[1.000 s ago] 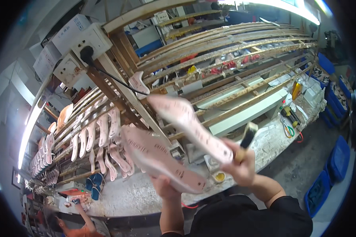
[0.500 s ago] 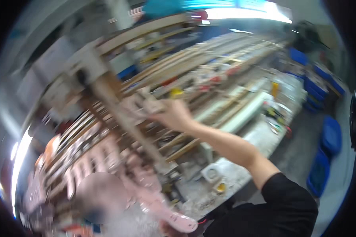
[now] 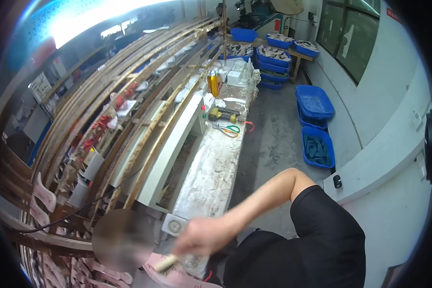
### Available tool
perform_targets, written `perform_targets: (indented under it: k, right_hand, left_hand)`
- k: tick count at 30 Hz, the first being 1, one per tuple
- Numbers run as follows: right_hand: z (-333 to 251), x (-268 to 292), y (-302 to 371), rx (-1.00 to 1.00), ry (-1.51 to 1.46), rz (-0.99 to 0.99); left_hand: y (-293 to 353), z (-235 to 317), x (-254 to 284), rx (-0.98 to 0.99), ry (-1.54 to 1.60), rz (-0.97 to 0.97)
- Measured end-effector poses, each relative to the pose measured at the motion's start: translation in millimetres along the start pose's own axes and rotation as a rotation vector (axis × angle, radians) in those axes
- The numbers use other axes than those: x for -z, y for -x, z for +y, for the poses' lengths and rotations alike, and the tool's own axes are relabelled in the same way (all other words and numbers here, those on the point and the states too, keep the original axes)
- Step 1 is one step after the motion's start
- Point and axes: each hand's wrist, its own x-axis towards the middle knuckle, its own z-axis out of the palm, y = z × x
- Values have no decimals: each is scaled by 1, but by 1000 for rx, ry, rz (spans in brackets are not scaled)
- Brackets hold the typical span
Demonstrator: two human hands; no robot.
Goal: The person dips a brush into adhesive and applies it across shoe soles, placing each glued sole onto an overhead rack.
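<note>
My right hand (image 3: pixel 202 236), slightly smeared by motion, is closed round a pale, stick-like tool (image 3: pixel 165 263); its exact kind is unclear. The tool lies over or against a pink flat insole-shaped piece (image 3: pixel 187 279) with dark printing, at the bottom edge. Just beyond the hand, a small white box with a round dial (image 3: pixel 174 225) rests on the bench. My left hand is out of view. A blurred round patch hides what lies left of the tool.
Long wooden racks (image 3: pixel 144 125) run along the left, with pink pieces (image 3: pixel 108 276) below. The white-crusted bench (image 3: pixel 209 177) bears green-and-orange-handled pliers (image 3: pixel 226 129), a yellow-black tool (image 3: pixel 223 115) and a golden can (image 3: pixel 214 84). Blue baskets (image 3: pixel 316 102) line the aisle by the wall.
My right hand has come away from the wooden rack, down to the pink piece, and now grips the pale tool. The view has swung toward the aisle.
</note>
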Motion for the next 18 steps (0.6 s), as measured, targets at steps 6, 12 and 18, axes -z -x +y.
perform_targets:
  k: [6,12,18]
  right_hand:
    - [-20,73,35,185,371,2]
    - [8,78,34,353,160,-91]
    - [34,85,36,137,-25,9]
  left_hand:
    - [15,-11,-23,200,-140,-122]
    - [24,-15,-64,212,-220,-132]
    - [62,-26,-64,215,-204,-59]
